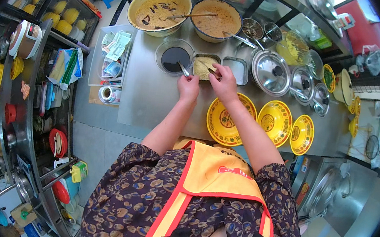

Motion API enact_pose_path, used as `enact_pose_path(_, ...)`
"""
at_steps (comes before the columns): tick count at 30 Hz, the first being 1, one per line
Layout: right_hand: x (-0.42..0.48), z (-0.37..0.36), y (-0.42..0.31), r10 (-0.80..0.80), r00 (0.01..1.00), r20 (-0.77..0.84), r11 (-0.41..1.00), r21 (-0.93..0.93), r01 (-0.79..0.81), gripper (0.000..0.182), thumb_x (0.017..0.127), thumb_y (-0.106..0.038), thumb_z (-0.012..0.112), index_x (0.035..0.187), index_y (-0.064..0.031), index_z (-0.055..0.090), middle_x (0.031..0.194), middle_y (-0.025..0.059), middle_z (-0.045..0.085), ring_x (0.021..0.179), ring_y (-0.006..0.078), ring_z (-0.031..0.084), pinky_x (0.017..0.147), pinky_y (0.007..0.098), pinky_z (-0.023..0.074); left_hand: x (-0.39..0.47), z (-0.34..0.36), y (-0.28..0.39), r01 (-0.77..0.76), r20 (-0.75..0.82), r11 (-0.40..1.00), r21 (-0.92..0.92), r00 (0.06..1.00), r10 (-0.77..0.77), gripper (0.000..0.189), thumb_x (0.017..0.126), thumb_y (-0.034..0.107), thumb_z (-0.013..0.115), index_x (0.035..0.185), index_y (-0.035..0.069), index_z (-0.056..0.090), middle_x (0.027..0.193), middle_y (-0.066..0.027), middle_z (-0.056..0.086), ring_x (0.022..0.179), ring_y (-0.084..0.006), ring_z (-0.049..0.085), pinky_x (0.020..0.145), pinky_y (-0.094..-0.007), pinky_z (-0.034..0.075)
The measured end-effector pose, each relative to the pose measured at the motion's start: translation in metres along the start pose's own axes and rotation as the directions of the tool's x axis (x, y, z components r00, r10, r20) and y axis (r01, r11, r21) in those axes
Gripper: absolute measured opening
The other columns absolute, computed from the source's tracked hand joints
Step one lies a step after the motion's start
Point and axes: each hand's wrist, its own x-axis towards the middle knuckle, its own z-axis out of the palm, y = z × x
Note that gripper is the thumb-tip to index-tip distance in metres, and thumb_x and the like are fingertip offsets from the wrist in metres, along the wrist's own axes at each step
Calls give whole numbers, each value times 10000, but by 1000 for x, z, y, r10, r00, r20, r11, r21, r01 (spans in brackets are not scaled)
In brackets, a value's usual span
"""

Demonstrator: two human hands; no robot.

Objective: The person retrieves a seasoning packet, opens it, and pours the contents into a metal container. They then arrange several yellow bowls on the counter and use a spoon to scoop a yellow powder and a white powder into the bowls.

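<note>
My left hand (188, 88) grips the handle of a metal spoon (183, 69), whose other end reaches into a clear round tub (158, 61) of dark sauce (173, 60). Beside the tub stands a rectangular metal container (207, 55) of pale yellow granules (202, 72). Over its right edge, my right hand (224, 80) holds a second spoon (213, 73); its far end seems to lie at the granules. A similar container (236, 66) with white contents sits to the right. Below my right forearm is a yellow patterned bowl (218, 121), partly hidden by that arm.
Two more yellow bowls (274, 122) (302, 134) line the counter's near edge. Lidded pots (266, 81) stand at right. Behind are two large basins (182, 22) (216, 34) of broth or sauce with utensils. A plastic bin (94, 73) with banknotes lies left, near a shelf rack (44, 103).
</note>
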Motion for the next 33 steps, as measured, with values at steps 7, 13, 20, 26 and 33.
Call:
enact_pose_path(7,-9,-5,-20,-90,996,19,992,87,88,261,806,-51,693,1063,-18,664,906,129,585,763,271,607,695,358,518,-13,-10,18,227,164,950,-216,967,-194,115,871,104,641,891,25,559,828,-48,585,674,-142,552,579,-307,506)
enact_pose_path(13,-12,-19,-29,-268,960,76,951,-139,277,217,819,-114,693,1024,-45,678,920,126,595,814,319,610,728,410,515,-20,-23,20,315,230,906,-284,939,-255,133,881,79,626,962,12,543,887,-70,588,762,-174,583,640,-333,546)
enact_pose_path(20,-28,-25,-29,-268,940,213,907,-273,321,178,825,-136,661,987,-65,644,882,125,590,849,332,610,745,420,521,-21,-29,5,205,156,952,-229,973,-171,263,872,61,640,1084,11,492,988,-82,564,847,-171,573,714,-317,527)
enact_pose_path(26,-45,-12,-16,-248,922,298,836,-415,359,275,752,-165,701,994,-67,614,895,128,603,890,315,608,778,411,513,-24,-31,-5,91,212,983,-162,976,-55,348,896,92,647,1173,-2,459,1055,-99,548,926,-186,562,782,-317,515)
enact_pose_path(33,-42,-9,-27,-240,894,378,825,-405,393,330,775,-288,711,991,-56,619,1002,135,608,974,326,584,834,418,496,-46,-46,23,65,170,976,-209,985,-30,342,948,97,579,1253,-30,493,1142,-98,580,975,-179,591,795,-306,528)
